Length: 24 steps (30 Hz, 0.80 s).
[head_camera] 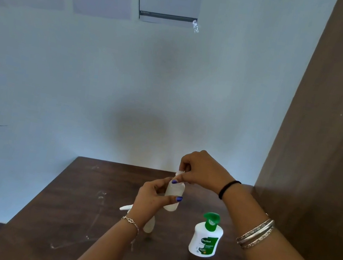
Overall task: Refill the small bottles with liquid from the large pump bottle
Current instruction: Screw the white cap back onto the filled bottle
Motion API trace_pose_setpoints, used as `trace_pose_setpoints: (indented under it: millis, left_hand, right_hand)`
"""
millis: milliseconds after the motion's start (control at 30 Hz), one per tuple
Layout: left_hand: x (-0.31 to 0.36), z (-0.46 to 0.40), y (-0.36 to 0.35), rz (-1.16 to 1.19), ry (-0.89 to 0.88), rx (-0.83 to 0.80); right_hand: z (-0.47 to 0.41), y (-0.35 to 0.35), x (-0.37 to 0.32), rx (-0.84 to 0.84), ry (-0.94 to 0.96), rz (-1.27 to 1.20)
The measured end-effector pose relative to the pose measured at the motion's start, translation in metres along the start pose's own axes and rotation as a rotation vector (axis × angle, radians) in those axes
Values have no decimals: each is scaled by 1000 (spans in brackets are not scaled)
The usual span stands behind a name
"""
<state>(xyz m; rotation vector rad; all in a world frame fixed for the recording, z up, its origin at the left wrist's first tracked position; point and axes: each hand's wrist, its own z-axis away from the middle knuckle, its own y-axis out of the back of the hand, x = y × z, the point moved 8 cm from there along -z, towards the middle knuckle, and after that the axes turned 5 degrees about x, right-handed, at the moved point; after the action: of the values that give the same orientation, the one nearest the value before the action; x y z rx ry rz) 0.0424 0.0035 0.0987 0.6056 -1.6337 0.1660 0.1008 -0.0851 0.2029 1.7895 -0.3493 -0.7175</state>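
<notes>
Small translucent plastic bottle [173,196] sits up off the dark brown wooden counter [80,205], and we have it in both hands. Our left hand [152,195] wraps its body, thumb and fingers curled round the sides, purple-painted nails showing on the front. Our right hand [200,171] comes in from above, fingertips pinched on the bottle's white cap at the neck [180,173]; whether that cap is tight or loose, we cannot tell. The bottle is roughly upright, tilted slightly, held above the counter's middle.

Down to the right, the large white pump bottle with the green pump head and green label [206,237] stands upright on the counter, apart from both hands, below our right forearm. Behind our left wrist a second white bottle-like thing with a pale spout [149,225] stands on the counter, mostly hidden by the wrist. A thin chain bracelet [130,221] rides the left wrist; a black band [227,188] and silver bangles [255,233] ride the right arm. A pale blue wall [107,76] rises behind, with a brown wooden panel [331,130] on the right.
</notes>
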Motion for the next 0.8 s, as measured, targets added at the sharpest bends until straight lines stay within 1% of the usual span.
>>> trace_pose_setpoints:
  millis: [67, 100, 167, 233, 300, 333, 467, 533, 567, 633, 700, 800]
  left_hand:
    - [2, 0, 0, 2, 0, 2]
    - [3, -1, 0, 0, 2, 0]
    - [7, -2, 1, -5, 3, -1]
    - [10, -2, 2, -2, 5, -3]
    - [12, -1, 3, -2, 5, -4]
    - [12, -1, 3, -4, 4, -5]
    - [9, 2, -2, -1, 10, -27]
    - [9, 3, -2, -5, 14, -28]
    - [10, 3, -1, -4, 10, -26]
    - [11, 1, 1, -2, 1, -19]
    - [9, 1, 2, -10, 5, -15]
    - [6, 1, 1, -26, 5, -17]
  right_hand:
    - [-1, 0, 2, 37, -58, 109]
    - [-1, 2, 4, 63, -75, 120]
    - [3, 5, 5, 72, -72, -4]
    - [7, 6, -1, -7, 12, -107]
    - [11, 5, -8, -88, 90, -101]
    - [11, 4, -8, -97, 90, -75]
    - [5, 7, 3, 24, -59, 56]
    - [6, 7, 11, 74, -91, 68]
    - [7, 6, 11, 71, -70, 12]
    - [10, 2, 7, -24, 20, -81]
    - [11, -3, 5, -111, 68, -89]
    - [6, -2, 7, -45, 7, 14]
